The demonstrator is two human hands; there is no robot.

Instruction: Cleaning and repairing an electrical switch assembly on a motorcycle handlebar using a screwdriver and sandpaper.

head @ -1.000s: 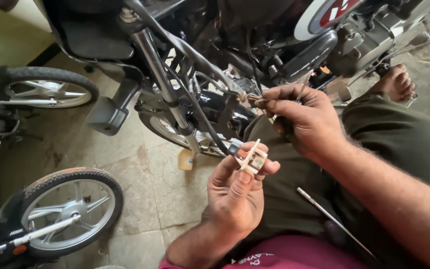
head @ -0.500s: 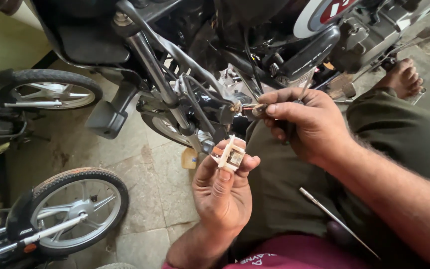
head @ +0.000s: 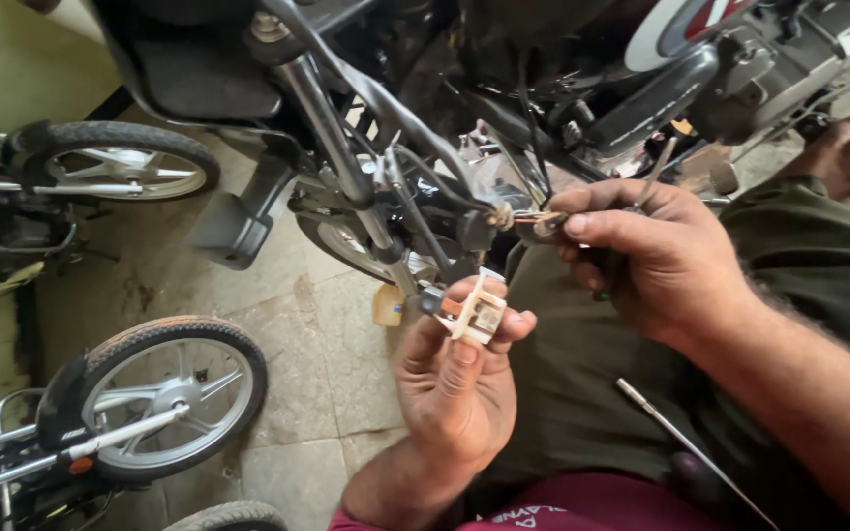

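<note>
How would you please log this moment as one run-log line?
left hand: holds white connector block | right hand: pinches wire ends | behind: motorcycle frame | across lap: metal rod

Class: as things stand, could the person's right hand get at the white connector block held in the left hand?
Probably yes. The right hand pinches wire ends just above the white connector block in the left hand; only open air lies between them.

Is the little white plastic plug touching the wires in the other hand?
Apart. The head view shows bare space between the white connector in the left hand and the wire ends pinched by the right hand.
</note>
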